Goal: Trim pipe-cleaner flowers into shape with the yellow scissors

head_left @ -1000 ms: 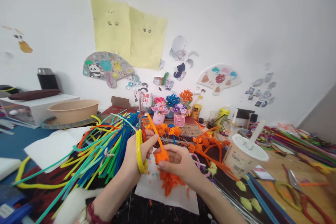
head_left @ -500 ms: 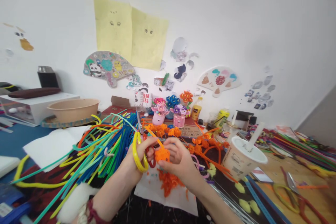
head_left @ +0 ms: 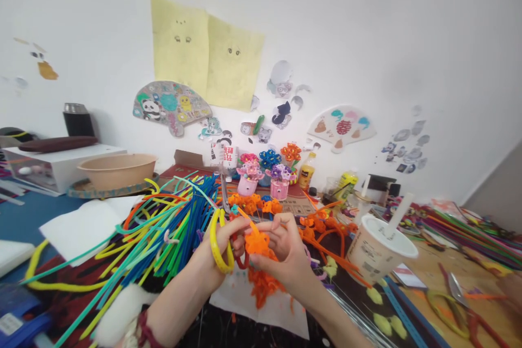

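Note:
My left hand [head_left: 218, 244] grips scissors [head_left: 220, 239] with a yellow and a red handle loop, blades pointing up and away. My right hand [head_left: 285, 253] pinches a small orange pipe-cleaner flower [head_left: 258, 243] right beside the scissors. Both hands meet over a white paper sheet [head_left: 281, 310] with a heap of orange trimmings [head_left: 263, 285] on it. A long orange stem runs up from the flower between the hands.
A thick bundle of coloured pipe cleaners [head_left: 163, 228] lies to the left. A paper cup with a straw [head_left: 377, 250] stands to the right, and another pair of scissors [head_left: 452, 304] lies further right. Small flower pots [head_left: 265, 176] and a tan bowl [head_left: 116, 168] stand behind.
My hands have drawn closer together and the scissors have tilted. The orange flower has turned in my right fingers and sits nearer the blades.

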`<state>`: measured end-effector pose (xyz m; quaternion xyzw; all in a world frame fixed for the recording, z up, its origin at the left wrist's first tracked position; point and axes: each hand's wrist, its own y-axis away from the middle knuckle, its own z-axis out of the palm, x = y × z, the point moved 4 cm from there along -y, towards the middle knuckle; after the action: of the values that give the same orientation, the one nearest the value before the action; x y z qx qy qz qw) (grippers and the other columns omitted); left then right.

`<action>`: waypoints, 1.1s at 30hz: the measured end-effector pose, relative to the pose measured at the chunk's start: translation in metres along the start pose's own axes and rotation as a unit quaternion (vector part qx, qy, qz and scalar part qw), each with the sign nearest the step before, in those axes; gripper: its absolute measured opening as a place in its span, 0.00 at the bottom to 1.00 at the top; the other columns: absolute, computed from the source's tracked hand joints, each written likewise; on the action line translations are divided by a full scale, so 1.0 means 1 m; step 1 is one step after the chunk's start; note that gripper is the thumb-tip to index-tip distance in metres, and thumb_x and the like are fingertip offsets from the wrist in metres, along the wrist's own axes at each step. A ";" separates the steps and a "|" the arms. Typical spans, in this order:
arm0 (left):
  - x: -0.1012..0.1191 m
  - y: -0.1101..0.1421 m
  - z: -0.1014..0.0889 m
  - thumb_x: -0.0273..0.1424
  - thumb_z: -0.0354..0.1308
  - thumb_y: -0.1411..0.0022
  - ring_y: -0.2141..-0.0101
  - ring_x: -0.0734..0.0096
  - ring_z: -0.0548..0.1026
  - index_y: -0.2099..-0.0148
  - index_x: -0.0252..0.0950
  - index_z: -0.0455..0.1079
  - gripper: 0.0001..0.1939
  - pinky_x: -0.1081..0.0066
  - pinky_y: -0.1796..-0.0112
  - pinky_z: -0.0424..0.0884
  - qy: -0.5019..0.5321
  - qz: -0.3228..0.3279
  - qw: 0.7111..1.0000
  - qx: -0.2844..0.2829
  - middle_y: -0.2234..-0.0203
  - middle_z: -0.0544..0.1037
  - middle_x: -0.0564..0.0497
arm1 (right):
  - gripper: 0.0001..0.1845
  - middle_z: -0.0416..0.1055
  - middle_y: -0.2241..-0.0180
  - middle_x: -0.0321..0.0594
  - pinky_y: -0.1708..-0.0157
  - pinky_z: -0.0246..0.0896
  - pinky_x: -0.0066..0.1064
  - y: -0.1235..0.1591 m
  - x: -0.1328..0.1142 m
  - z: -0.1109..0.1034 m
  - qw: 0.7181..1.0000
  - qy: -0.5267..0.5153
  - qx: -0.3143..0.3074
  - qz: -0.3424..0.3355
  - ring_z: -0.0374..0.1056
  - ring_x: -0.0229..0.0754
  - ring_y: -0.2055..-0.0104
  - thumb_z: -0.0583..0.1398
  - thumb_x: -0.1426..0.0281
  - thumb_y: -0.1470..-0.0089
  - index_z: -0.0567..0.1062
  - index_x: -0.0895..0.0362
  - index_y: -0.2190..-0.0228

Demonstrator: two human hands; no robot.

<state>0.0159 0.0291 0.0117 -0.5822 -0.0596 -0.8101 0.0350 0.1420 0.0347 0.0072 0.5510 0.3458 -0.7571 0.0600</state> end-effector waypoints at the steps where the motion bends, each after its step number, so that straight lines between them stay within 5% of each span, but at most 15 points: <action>1: 0.000 -0.001 0.000 0.39 0.61 0.56 0.90 0.83 0.53 0.83 0.37 0.64 0.15 0.77 0.86 0.51 0.005 -0.008 1.000 -0.007 0.94 0.56 0.61 | 0.28 0.74 0.58 0.38 0.54 0.64 0.38 -0.001 0.000 -0.001 1.000 -0.001 -0.003 0.009 0.72 0.43 0.56 0.70 0.70 0.57 0.56 0.48 0.64; 8: 0.009 -0.007 -0.006 0.40 0.61 0.55 0.89 0.82 0.54 0.89 0.39 0.52 0.23 0.77 0.85 0.52 0.035 -0.028 0.998 -0.053 0.95 0.54 0.60 | 0.28 0.74 0.57 0.48 0.56 0.64 0.38 -0.001 0.008 0.002 0.973 -0.148 -0.046 0.170 0.72 0.46 0.57 0.64 0.48 0.55 0.69 0.56 0.60; 17: 0.004 -0.006 0.000 0.40 0.67 0.61 0.88 0.84 0.51 0.75 0.38 0.65 0.17 0.78 0.84 0.49 -0.016 -0.012 0.994 -0.105 0.92 0.56 0.64 | 0.23 0.75 0.66 0.42 0.60 0.65 0.36 0.004 0.008 0.011 0.973 -0.110 -0.080 0.185 0.71 0.44 0.63 0.69 0.56 0.61 0.78 0.56 0.63; 23: 0.007 -0.008 -0.004 0.48 0.58 0.47 0.85 0.80 0.55 0.78 0.37 0.63 0.20 0.75 0.81 0.50 -0.143 0.072 0.986 -0.053 0.88 0.58 0.61 | 0.17 0.75 0.71 0.38 0.65 0.65 0.29 0.001 0.012 0.000 0.985 -0.083 0.001 0.150 0.70 0.39 0.69 0.71 0.63 0.61 0.78 0.56 0.68; 28: 0.022 -0.008 -0.015 0.40 0.66 0.55 0.78 0.73 0.61 0.76 0.39 0.64 0.15 0.74 0.76 0.52 -0.257 0.169 0.951 0.017 0.81 0.66 0.58 | 0.16 0.73 0.74 0.37 0.69 0.68 0.31 -0.006 0.006 -0.019 0.988 0.027 0.135 0.072 0.70 0.39 0.72 0.71 0.64 0.62 0.75 0.56 0.71; 33: 0.025 -0.001 -0.013 0.39 0.63 0.52 0.78 0.70 0.63 0.75 0.40 0.60 0.14 0.73 0.75 0.49 -0.441 0.196 0.873 0.071 0.80 0.68 0.56 | 0.17 0.72 0.76 0.38 0.74 0.68 0.34 -0.006 -0.003 -0.034 0.959 0.131 0.247 0.038 0.70 0.41 0.76 0.68 0.61 0.59 0.72 0.58 0.70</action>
<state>-0.0044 0.0291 0.0311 -0.8747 -0.0105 -0.4394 0.2042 0.1676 0.0585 0.0077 0.6557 0.1316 -0.7373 -0.0957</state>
